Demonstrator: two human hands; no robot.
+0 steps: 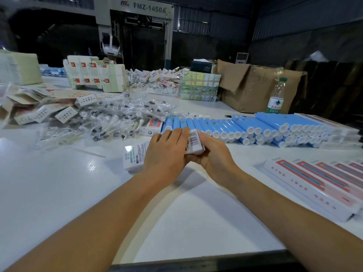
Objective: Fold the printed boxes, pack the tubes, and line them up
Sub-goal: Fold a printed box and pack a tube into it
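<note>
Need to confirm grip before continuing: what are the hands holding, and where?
Both hands, left hand and right hand, hold one printed box, gripping its barcode end.

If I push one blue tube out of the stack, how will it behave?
The blue tubes look round and smooth, so one would probably roll on the white table. Stacked in layers, its neighbours may slide too. It seems stiff, likely light.

Factory packing floor — FMZ-1450A machine [145, 26], cardboard cartons [255, 85], heaped stock [121, 114].
</note>
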